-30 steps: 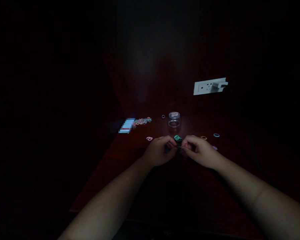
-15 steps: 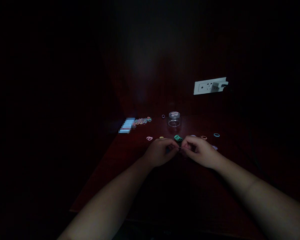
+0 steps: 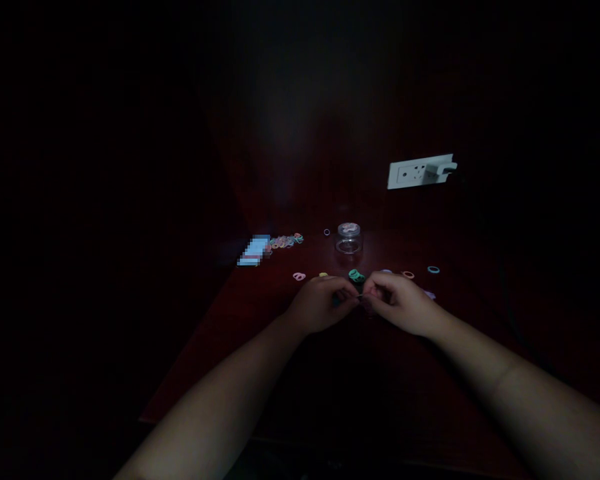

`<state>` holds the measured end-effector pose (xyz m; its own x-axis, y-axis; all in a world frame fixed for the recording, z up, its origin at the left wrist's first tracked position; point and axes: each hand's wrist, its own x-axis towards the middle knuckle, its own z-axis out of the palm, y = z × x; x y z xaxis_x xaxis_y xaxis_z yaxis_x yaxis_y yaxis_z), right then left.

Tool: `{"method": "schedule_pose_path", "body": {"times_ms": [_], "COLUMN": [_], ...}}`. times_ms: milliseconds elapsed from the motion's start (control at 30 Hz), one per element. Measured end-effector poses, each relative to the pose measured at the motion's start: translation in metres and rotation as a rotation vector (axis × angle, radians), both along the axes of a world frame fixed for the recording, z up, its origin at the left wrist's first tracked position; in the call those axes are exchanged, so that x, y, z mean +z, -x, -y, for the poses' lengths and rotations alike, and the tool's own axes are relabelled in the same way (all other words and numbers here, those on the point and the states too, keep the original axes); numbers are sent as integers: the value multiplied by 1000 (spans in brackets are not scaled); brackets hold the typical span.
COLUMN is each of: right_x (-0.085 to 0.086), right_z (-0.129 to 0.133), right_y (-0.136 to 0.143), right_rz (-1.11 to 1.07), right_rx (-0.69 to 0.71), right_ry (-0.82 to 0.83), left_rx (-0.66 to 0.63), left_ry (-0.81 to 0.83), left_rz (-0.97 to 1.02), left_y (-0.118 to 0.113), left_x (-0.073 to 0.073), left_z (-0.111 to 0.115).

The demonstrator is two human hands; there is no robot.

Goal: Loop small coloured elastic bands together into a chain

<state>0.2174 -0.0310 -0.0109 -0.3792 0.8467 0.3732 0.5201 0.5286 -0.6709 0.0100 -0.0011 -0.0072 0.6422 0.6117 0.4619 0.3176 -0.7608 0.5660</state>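
My left hand (image 3: 325, 304) and my right hand (image 3: 401, 301) meet fingertip to fingertip over the dark red table, both closed in a pinch. Between them runs a thin, pale strand (image 3: 360, 296), which looks like part of a hair tie; its colour is hard to tell in the dim light. Just beyond the fingertips lie green hair ties (image 3: 356, 275). Pink hair ties (image 3: 299, 276) and a yellow one (image 3: 323, 275) are past my left hand. Around my right hand lie an orange hair tie (image 3: 408, 275), a blue one (image 3: 433, 270) and purple ones (image 3: 430, 295), partly hidden.
A clear lidded jar (image 3: 349, 241) stands behind the green ties, a small ring (image 3: 327, 232) left of it. Farther left lie a pile of mixed hair ties (image 3: 283, 242) and a bright, blurred-out phone-like slab (image 3: 255, 251). A wall socket (image 3: 420, 172) holds a plug.
Both hands stay almost where they were, still pinched together. The strand between the fingertips shows slightly differently; the things on the table have not moved.
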Motion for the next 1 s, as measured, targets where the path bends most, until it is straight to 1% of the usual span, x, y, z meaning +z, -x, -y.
{"method": "schedule_pose_path", "body": {"times_ms": [333,800,1000], "right_x": [0,-5,-4], "right_z": [0,-2,-2], "right_y": [1,-1,-1], "right_rz": [-14,-18,-14], "right_rx": [5,16,24], "right_ry": [-12,-12,-2], "left_rx": [39,43,48], "left_ry": [-18,0,7], "left_rz": [17,14,39], "left_y": [0,0,-1], "left_x": [-1,-2,-2], "left_z": [0,-1,0]}}
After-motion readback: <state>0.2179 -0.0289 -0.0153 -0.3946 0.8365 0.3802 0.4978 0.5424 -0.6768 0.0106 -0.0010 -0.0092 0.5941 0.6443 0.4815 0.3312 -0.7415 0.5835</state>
